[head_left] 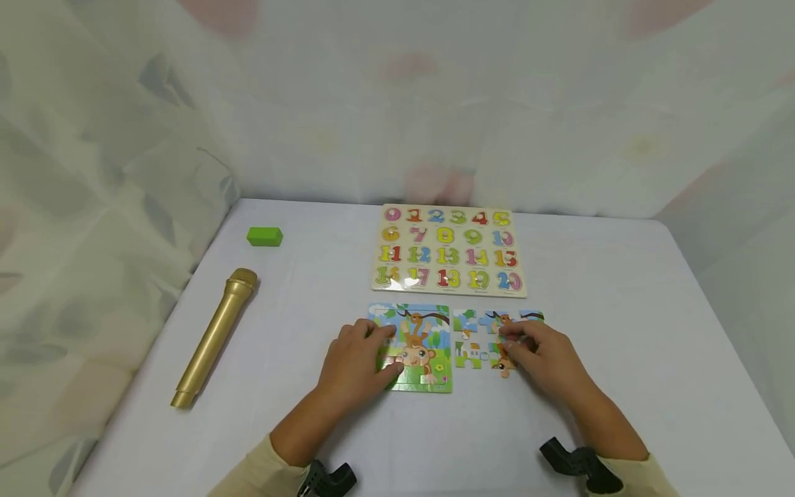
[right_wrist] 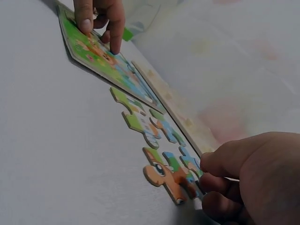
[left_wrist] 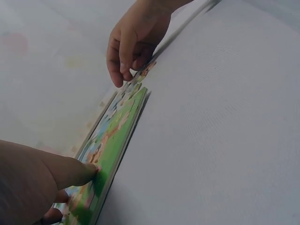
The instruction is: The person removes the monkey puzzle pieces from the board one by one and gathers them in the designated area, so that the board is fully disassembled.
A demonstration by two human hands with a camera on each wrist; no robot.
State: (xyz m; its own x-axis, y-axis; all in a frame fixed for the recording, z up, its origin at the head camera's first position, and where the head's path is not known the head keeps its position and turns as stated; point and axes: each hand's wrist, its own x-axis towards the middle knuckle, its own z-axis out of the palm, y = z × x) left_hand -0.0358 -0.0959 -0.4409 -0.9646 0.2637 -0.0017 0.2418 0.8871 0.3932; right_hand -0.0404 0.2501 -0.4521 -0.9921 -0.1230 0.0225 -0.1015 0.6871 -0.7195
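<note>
The left hand (head_left: 357, 359) is resting on the left side of the monkey puzzle (head_left: 425, 345), its fingers loosely spread and gripping nothing. The right hand (head_left: 549, 355) is bending its fingers over the loose pieces (head_left: 467, 354) — whether it is pinching one, I cannot tell. Those pieces are lying just right of the puzzle, on the white table (head_left: 633, 331); the number board (head_left: 448, 252) is sitting behind both.
</note>
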